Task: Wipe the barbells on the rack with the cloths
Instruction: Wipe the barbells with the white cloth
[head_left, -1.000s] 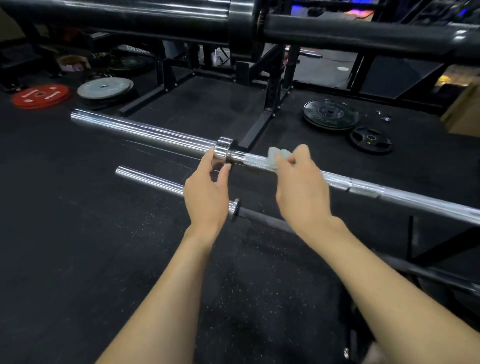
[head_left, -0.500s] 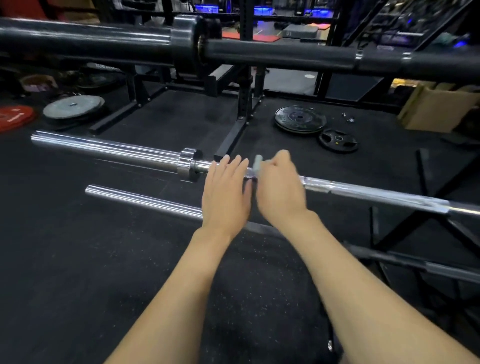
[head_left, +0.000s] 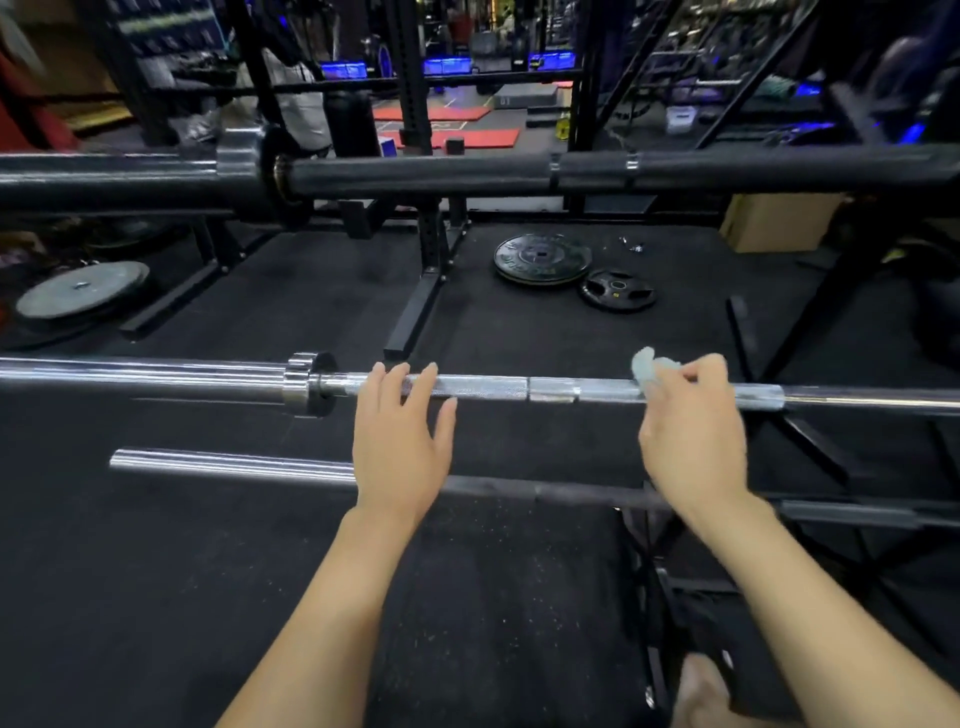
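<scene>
A chrome barbell (head_left: 483, 387) lies level across the middle of the view, its collar at the left. My left hand (head_left: 400, 441) rests on its knurled shaft just right of the collar, fingers straight over the bar. Farther right, my right hand (head_left: 691, 431) pinches a small pale cloth (head_left: 647, 366) and presses it against the same shaft. A black barbell (head_left: 415, 176) hangs higher up, and a third barbell (head_left: 234, 462) runs lower down, partly hidden behind both wrists.
Black rack legs (head_left: 415, 322) stand on the rubber floor behind the bars. Black weight plates (head_left: 543, 257) lie on the floor at the back, a grey plate (head_left: 80, 288) at the left. A cardboard box (head_left: 779, 221) sits at the right.
My right hand has slid the cloth to the right along the chrome shaft, away from my left hand. The left hand stays near the collar. The view has tilted up.
</scene>
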